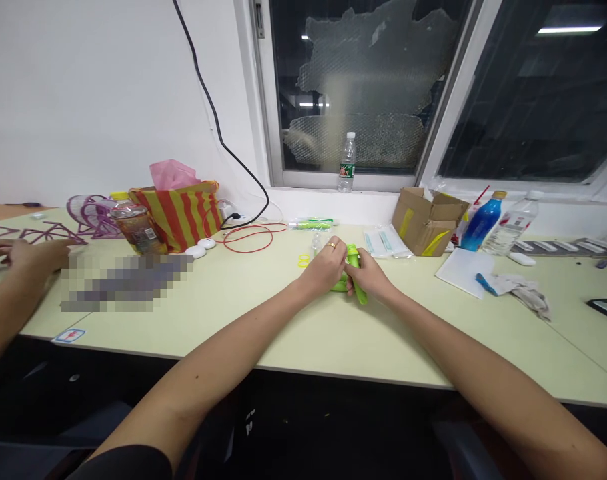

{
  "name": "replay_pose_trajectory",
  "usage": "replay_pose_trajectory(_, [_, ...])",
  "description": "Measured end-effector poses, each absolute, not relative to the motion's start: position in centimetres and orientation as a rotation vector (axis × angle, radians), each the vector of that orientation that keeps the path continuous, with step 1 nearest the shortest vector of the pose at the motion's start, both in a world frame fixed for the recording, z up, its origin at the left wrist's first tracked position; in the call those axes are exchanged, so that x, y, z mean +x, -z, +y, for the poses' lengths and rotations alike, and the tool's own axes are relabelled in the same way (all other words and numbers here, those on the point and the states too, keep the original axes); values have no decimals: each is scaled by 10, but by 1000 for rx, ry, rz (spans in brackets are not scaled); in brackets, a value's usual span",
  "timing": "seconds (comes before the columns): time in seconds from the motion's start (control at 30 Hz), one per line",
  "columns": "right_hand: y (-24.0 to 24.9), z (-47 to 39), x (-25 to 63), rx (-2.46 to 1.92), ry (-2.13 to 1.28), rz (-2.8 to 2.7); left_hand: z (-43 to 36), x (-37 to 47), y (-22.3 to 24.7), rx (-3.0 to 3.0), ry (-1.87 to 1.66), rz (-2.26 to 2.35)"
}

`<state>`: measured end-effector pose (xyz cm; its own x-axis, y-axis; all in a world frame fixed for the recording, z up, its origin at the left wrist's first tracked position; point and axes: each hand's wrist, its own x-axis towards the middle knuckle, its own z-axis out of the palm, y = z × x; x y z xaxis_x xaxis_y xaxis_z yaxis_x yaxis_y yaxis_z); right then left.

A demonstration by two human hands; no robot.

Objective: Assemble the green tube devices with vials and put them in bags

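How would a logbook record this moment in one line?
right hand: holding green tube | left hand: near its top | nearby: yellow rings, cardboard box

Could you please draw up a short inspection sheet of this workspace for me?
Surface: pale table, with a seam visible at right.
Job's things: green tube in hand; yellow rings on the table.
Clutter: striped bag, cardboard box, blue bottle, crumpled cloth.
Grips: right hand closed around the tube; left hand at its upper end, grip unclear.
Cables: black cable down the wall; red cord looped on the table.
Surroundings: window behind; another person's hand at left.
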<state>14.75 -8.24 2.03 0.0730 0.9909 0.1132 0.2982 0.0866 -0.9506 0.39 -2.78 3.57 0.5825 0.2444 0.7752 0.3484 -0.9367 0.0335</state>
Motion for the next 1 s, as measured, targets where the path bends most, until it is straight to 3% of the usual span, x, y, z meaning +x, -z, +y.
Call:
replay_pose_trajectory(0.37, [-28, -91, 147, -1407, -951, -1435, -27, 1, -33, -2886, 1486, -409])
replay_pose_trajectory(1.0, [-29, -91, 149, -1215, -1264, -1404, -22, -12, -60, -3284, 1265, -483])
